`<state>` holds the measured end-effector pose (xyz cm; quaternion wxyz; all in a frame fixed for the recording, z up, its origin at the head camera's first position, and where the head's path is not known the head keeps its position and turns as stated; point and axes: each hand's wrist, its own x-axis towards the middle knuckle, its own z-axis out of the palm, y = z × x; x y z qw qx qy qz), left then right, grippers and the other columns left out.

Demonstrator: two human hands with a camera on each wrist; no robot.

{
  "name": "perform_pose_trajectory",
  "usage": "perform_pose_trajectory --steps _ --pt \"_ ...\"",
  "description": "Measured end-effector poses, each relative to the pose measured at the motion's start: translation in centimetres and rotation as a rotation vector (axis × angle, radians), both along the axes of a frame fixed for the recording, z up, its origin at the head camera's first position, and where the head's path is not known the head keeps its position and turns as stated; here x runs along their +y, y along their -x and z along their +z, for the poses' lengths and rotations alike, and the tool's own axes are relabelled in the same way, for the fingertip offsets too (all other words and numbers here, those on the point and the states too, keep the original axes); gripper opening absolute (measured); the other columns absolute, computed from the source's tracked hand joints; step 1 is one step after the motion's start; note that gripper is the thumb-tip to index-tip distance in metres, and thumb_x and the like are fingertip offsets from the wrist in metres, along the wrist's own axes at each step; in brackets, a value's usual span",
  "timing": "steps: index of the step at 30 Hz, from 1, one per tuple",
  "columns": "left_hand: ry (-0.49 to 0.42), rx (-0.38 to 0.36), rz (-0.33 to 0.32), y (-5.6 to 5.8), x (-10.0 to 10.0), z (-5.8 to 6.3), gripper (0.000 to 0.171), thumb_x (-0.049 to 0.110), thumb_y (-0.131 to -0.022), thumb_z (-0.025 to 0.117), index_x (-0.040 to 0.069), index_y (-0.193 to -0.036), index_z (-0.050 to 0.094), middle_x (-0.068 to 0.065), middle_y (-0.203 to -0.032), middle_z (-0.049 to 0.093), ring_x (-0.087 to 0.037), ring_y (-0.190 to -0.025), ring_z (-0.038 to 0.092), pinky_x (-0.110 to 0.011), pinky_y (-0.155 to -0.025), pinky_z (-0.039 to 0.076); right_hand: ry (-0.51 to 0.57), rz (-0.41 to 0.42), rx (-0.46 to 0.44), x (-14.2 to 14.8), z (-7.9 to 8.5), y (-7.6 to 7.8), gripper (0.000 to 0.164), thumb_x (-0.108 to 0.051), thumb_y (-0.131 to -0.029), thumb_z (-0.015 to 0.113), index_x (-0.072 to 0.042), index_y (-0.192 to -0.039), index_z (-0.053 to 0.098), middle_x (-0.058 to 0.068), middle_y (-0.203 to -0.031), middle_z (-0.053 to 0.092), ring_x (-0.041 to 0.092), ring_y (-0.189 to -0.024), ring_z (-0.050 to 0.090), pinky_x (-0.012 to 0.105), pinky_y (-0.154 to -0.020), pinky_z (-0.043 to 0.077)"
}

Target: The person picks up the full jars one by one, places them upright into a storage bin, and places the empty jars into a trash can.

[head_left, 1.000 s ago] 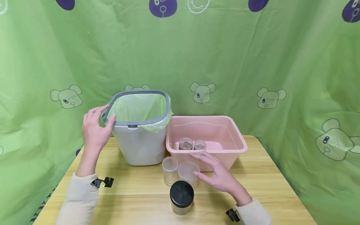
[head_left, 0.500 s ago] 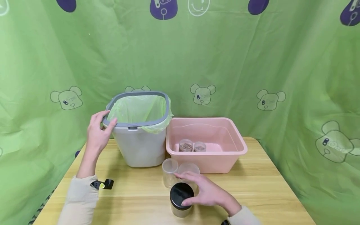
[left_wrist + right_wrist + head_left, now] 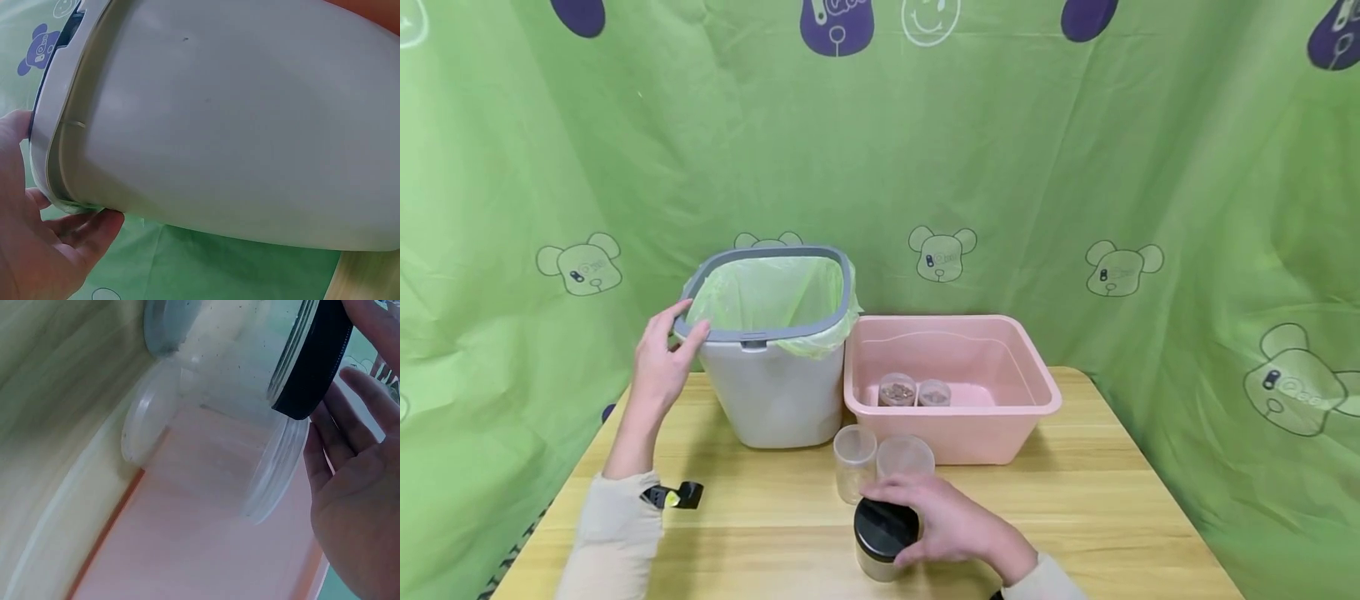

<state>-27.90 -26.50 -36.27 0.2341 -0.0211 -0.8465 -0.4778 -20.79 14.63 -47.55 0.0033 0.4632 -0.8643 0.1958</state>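
My left hand [image 3: 658,367] grips the left rim of the grey trash bin [image 3: 775,400], which has a pale green bag liner; in the left wrist view its thumb lies at one side of the rim and its fingers curl beneath the corner. With fingers and thumb around the black lid, my right hand [image 3: 951,521] holds the clear jar [image 3: 877,568], which stands upright near the table's front. The right wrist view shows the lid [image 3: 315,362] on the jar and specks on the clear wall. Just behind stand a narrow clear jar [image 3: 853,471] and a wider clear jar [image 3: 906,454], partly hidden by my right hand.
A pink tub [image 3: 955,437] stands right of the bin, touching or nearly so. Inside it, near the front wall, are two small clear containers [image 3: 897,390] with brownish contents. The wooden table [image 3: 1097,500] backs onto a green printed curtain [image 3: 1015,167].
My right hand has come down and left from the tub's front edge to the black-lidded jar. My left hand has moved slightly right and closed onto the bin's rim.
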Motion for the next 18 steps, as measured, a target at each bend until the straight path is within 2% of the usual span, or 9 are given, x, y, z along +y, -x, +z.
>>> perform_pose_trajectory --steps 4,13,16,18 --pt "-0.014 -0.024 0.003 -0.18 -0.10 -0.09 0.071 0.052 -0.102 0.060 0.017 -0.160 0.039 -0.024 -0.161 0.037 -0.046 -0.145 0.040 -0.062 -0.115 0.040 -0.042 0.000 0.038 -0.19 -0.07 -0.29 0.097 -0.036 -0.065 0.098 -0.020 -0.150 0.055 -0.002 -0.148 0.059 0.019 -0.134 0.057 0.042 -0.110 0.049" --pt "-0.018 -0.039 0.009 -0.11 -0.20 -0.23 0.071 0.054 -0.101 0.059 0.021 -0.160 0.039 -0.022 -0.161 0.038 -0.046 -0.145 0.039 -0.064 -0.114 0.040 -0.060 0.016 0.056 -0.52 -0.39 -0.30 0.100 -0.033 -0.061 0.099 -0.017 -0.150 0.056 -0.002 -0.150 0.057 0.022 -0.137 0.054 0.043 -0.112 0.048" --pt "-0.028 -0.040 0.009 -0.04 -0.22 -0.26 0.070 0.055 -0.101 0.059 0.023 -0.160 0.039 -0.021 -0.161 0.039 -0.045 -0.145 0.039 -0.065 -0.114 0.039 0.001 0.008 -0.005 -0.15 -0.37 -0.08 0.095 -0.036 -0.067 0.097 -0.019 -0.151 0.055 -0.001 -0.151 0.057 0.022 -0.137 0.054 0.045 -0.112 0.047" --pt "-0.036 -0.039 0.008 0.00 -0.20 -0.28 0.070 0.054 -0.101 0.059 0.022 -0.160 0.039 -0.021 -0.160 0.039 -0.045 -0.144 0.039 -0.065 -0.115 0.039 0.070 -0.032 -0.082 0.33 -0.27 0.12 0.089 -0.039 -0.074 0.093 -0.023 -0.152 0.054 -0.001 -0.151 0.057 0.023 -0.137 0.054 0.048 -0.113 0.047"
